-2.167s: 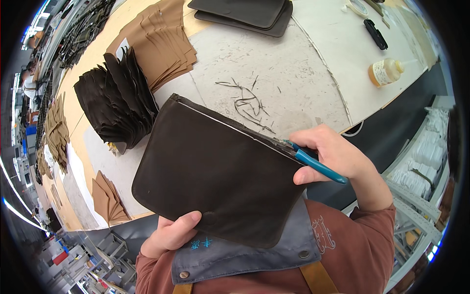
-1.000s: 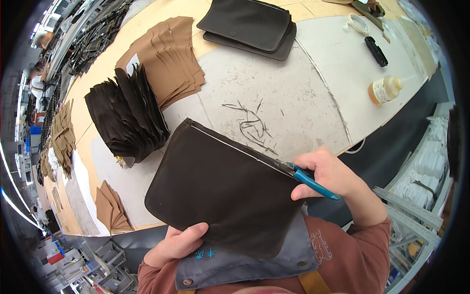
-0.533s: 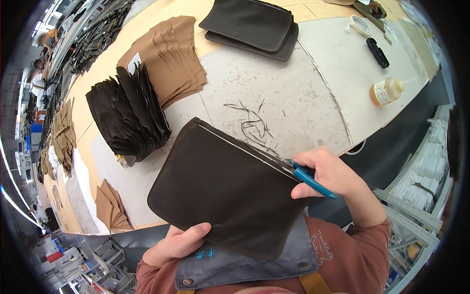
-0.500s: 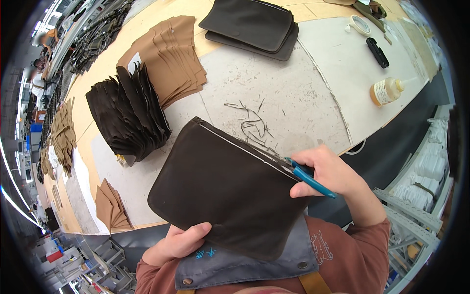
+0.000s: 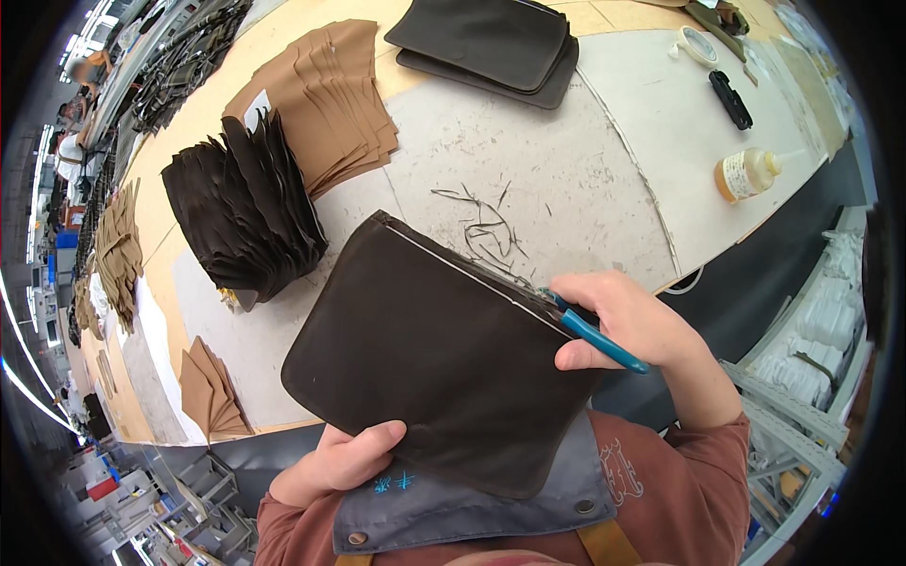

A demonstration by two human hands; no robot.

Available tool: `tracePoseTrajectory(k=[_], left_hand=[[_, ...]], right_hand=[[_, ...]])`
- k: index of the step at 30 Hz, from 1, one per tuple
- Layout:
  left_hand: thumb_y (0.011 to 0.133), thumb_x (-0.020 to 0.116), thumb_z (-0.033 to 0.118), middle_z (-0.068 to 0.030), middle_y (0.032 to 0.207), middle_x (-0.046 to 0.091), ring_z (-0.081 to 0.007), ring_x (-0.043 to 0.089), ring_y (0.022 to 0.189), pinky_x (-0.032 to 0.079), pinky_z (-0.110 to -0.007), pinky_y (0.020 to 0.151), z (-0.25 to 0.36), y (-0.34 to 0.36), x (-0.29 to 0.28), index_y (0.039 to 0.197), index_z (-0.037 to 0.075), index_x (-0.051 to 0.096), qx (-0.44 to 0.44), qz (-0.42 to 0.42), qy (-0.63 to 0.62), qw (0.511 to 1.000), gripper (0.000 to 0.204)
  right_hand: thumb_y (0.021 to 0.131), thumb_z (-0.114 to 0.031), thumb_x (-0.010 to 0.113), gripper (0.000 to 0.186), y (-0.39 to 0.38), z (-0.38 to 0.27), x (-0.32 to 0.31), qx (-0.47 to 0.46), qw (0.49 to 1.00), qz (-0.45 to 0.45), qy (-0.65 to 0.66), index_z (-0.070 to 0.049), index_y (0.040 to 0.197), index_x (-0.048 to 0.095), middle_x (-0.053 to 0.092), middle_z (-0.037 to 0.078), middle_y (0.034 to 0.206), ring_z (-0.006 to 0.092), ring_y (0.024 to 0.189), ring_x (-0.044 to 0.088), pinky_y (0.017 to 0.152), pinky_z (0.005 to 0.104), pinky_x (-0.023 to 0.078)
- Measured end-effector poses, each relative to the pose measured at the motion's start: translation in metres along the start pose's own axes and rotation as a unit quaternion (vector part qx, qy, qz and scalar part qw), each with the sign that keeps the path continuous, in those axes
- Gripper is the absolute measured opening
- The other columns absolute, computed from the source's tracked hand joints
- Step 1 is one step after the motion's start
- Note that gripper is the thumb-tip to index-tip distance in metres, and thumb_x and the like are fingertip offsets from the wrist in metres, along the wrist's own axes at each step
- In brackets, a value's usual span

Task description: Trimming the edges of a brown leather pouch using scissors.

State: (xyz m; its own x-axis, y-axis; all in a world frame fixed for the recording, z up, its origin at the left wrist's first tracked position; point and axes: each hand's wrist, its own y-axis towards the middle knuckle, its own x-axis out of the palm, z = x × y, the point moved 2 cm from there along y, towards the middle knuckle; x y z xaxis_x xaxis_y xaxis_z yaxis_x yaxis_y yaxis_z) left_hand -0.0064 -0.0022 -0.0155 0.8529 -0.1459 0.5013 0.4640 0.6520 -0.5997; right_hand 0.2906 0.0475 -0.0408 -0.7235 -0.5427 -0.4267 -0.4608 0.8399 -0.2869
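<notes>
Both hands were busy: the left hand (image 5: 351, 459) held the flat dark brown leather pouch (image 5: 436, 351) up over the pale bench (image 5: 585, 179), while the right hand (image 5: 630, 323) gripped blue-handled snips (image 5: 587, 328) at its top edge, trimming, needing careful little cuts.

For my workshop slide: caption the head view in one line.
Left hand steadies a dark brown pouch while the right hand runs blue-handled snips along its edge.

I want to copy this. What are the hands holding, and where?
Left hand grips the dark brown pouch by its lower edge; right hand holds blue-handled snips by their handles.
</notes>
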Motion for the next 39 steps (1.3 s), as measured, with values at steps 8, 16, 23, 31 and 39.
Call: tracePoseTrajectory(k=[8, 16, 23, 31, 39], left_hand=[[0.083, 0.050, 0.000, -0.0191, 0.128, 0.050, -0.0325, 0.053, 0.115, 0.045, -0.045, 0.098, -0.003, 0.000, -0.003, 0.132, -0.004, 0.038, -0.006, -0.007, -0.010, 1.000, 0.050], [0.083, 0.050, 0.000, -0.0191, 0.128, 0.050, -0.0326, 0.053, 0.115, 0.045, -0.045, 0.098, -0.003, 0.003, -0.003, 0.132, -0.004, 0.038, -0.012, -0.008, -0.017, 1.000, 0.051], [0.083, 0.049, 0.000, -0.0191, 0.129, 0.049, -0.0325, 0.052, 0.116, 0.043, -0.045, 0.099, -0.002, 0.004, -0.003, 0.131, -0.004, 0.038, -0.010, -0.013, -0.005, 1.000, 0.050], [0.085, 0.049, 0.001, -0.0187, 0.130, 0.049, -0.0319, 0.051, 0.118, 0.041, -0.045, 0.101, -0.003, 0.006, -0.005, 0.132, -0.004, 0.039, -0.014, -0.030, 0.006, 0.999, 0.049], [0.085, 0.049, 0.001, -0.0195, 0.130, 0.048, -0.0321, 0.051, 0.118, 0.041, -0.046, 0.101, -0.002, 0.007, -0.002, 0.132, -0.005, 0.038, -0.012, -0.034, 0.003, 0.999, 0.049]], right_hand=[[0.068, -0.065, 0.071, 0.067, 0.005, -0.008, -0.003, 0.017, 1.000, 0.006, 0.008, -0.002, 0.066, 0.048, 0.047, 0.009, 0.056, 0.0232, 0.052, 0.049, 0.053, 0.0329, 0.042], [0.067, -0.061, 0.074, 0.065, 0.006, -0.003, -0.002, 0.011, 1.000, 0.016, 0.003, -0.002, 0.063, 0.047, 0.044, 0.008, 0.052, 0.0195, 0.049, 0.046, 0.050, 0.0319, 0.040], [0.065, -0.058, 0.077, 0.065, 0.005, -0.002, -0.001, 0.025, 0.999, 0.025, 0.032, -0.003, 0.059, 0.043, 0.039, 0.006, 0.050, 0.0167, 0.048, 0.037, 0.047, 0.0305, 0.035], [0.065, -0.057, 0.078, 0.064, 0.004, -0.001, 0.000, 0.039, 0.997, 0.029, 0.058, -0.004, 0.057, 0.044, 0.038, 0.004, 0.050, 0.0127, 0.048, 0.037, 0.046, 0.0291, 0.034], [0.062, -0.056, 0.081, 0.064, 0.004, 0.003, 0.001, 0.037, 0.998, 0.037, 0.044, -0.004, 0.055, 0.044, 0.038, 0.003, 0.048, 0.0123, 0.047, 0.036, 0.045, 0.0285, 0.034]])
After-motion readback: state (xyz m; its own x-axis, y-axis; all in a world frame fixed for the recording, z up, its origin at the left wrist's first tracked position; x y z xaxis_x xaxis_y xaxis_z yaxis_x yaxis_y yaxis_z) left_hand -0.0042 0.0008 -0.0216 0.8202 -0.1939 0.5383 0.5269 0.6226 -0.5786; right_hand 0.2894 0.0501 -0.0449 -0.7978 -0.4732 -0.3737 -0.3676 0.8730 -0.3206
